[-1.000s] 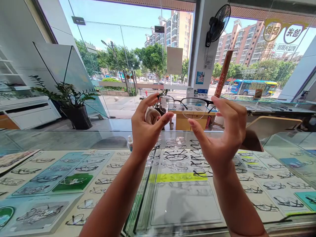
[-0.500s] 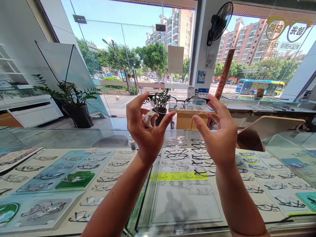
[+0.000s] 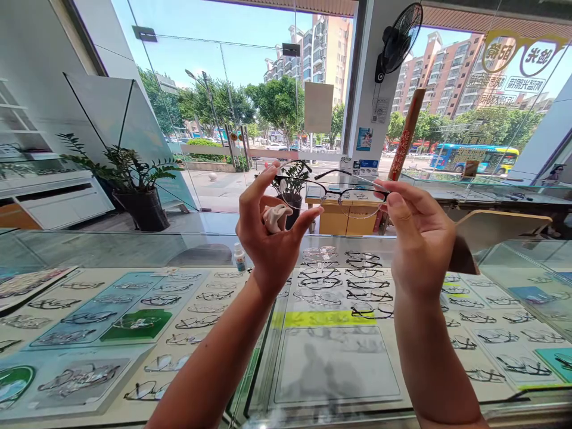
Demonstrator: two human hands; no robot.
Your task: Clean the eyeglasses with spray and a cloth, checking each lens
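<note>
A pair of eyeglasses (image 3: pixel 333 193) with a dark browline and clear lenses is held up in front of me, its temples unfolded and pointing away. My left hand (image 3: pixel 273 244) grips the left corner of the frame between its fingers, thumb stretched out below the lens. A crumpled pale cloth (image 3: pixel 276 219) is tucked in the same palm. At the opposite corner, my right hand (image 3: pixel 422 244) pinches the frame by its hinge with thumb and forefinger. The eyeglasses tilt slightly, right side lower.
Below my hands is a glass display counter (image 3: pixel 339 369) with rows of spectacles (image 3: pixel 319 280) inside. A small white bottle (image 3: pixel 240 257) stands beyond my left wrist. Farther off are a potted plant (image 3: pixel 140 196), a wooden cabinet (image 3: pixel 333 217) and a brown board (image 3: pixel 496 229).
My right hand has moved right, and its thumb has closed on the frame's corner. The eyeglasses have turned and shifted right, showing their temples. My left hand has moved slightly right.
</note>
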